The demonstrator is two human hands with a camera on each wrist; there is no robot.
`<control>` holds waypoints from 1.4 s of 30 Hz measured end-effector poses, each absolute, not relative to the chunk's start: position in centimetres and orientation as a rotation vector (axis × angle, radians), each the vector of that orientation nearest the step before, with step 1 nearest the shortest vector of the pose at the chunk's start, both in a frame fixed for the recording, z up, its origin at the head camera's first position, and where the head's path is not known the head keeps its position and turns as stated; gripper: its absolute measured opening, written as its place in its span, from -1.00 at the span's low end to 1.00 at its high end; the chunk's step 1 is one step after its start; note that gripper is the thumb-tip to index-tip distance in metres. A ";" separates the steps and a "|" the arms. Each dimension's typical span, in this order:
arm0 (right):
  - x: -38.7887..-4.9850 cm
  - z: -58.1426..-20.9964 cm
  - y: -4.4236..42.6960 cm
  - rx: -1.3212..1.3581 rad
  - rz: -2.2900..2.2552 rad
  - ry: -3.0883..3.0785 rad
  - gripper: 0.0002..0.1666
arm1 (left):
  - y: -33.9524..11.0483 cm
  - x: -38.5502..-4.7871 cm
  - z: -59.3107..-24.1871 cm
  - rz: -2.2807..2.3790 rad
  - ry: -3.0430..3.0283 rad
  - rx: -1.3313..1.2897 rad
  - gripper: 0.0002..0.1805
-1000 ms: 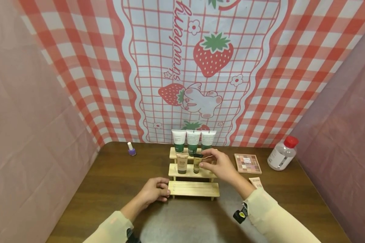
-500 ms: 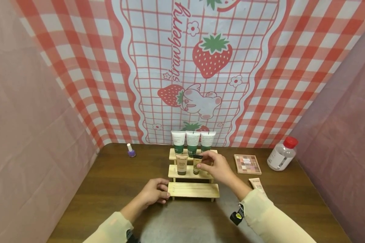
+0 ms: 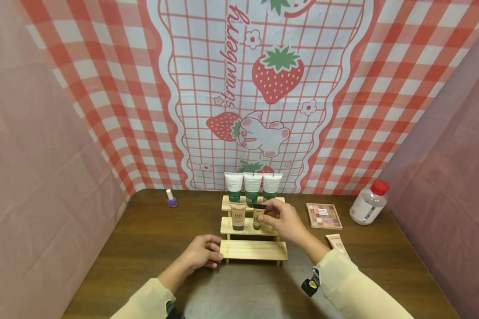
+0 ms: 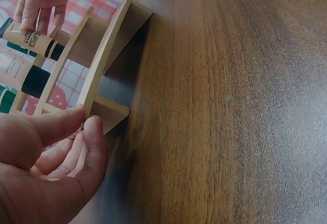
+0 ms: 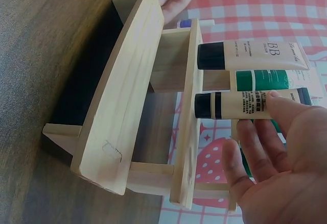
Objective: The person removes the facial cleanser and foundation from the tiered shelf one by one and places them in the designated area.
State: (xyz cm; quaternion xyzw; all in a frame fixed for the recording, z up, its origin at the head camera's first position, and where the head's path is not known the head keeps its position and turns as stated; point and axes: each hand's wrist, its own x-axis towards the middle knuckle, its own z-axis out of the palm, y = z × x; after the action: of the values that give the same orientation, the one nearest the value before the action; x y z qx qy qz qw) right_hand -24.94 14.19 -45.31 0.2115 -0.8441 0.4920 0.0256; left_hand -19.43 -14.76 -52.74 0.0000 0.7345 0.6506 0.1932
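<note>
A three-step wooden stand (image 3: 253,250) stands on the table. My left hand (image 3: 201,251) pinches the left end of its lowest step; in the left wrist view the thumb and forefinger meet at that step's corner. On the middle step my right hand (image 3: 285,221) holds a small beige tube (image 5: 245,105) between thumb and fingers. The tube is upright, its black cap end down on the step. Left of it, a little apart, stands a BB cream tube (image 3: 238,217). Three white-and-green tubes (image 3: 252,188) line the top step, their lower parts partly hidden.
A purple nail polish bottle (image 3: 171,199) stands at the back left. To the right are an eyeshadow palette (image 3: 324,216), another BB cream tube (image 3: 337,245) lying down, and a clear bottle with a red cap (image 3: 369,204). A checked strawberry cloth (image 3: 139,88) hangs behind.
My right hand has shifted slightly left and its fingers sit closer around the small tube. The left hand keeps its place on the stand. The head view has tilted a little.
</note>
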 end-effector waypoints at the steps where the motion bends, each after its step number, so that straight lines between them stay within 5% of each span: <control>1: -24.9 -45.3 14.2 0.658 1.516 -2.607 -0.67 | -14.8 -19.4 -52.7 1.826 2.060 -0.003 -0.38; 15: -24.1 -44.4 16.9 0.607 1.507 -2.559 -0.78 | -14.7 -19.4 -52.6 1.819 2.066 -0.015 -0.39; 23: -23.8 -44.3 21.5 0.519 1.566 -2.559 -0.63 | -14.7 -19.5 -52.5 1.806 2.078 0.001 -0.40; 28: -23.6 -45.4 24.5 0.358 1.725 -2.592 -0.50 | -14.7 -19.5 -52.4 1.791 2.092 -0.004 -0.40; 42: -22.5 -49.6 29.1 0.099 1.755 -2.801 -0.56 | -14.7 -19.5 -52.4 1.791 2.074 0.006 -0.41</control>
State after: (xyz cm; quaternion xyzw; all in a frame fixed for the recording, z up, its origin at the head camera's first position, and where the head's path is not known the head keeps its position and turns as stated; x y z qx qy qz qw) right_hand -22.52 29.06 -49.62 0.0298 -0.8442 0.5288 -0.0827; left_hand -19.51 -14.70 -52.41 0.0021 0.7416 0.6405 0.1994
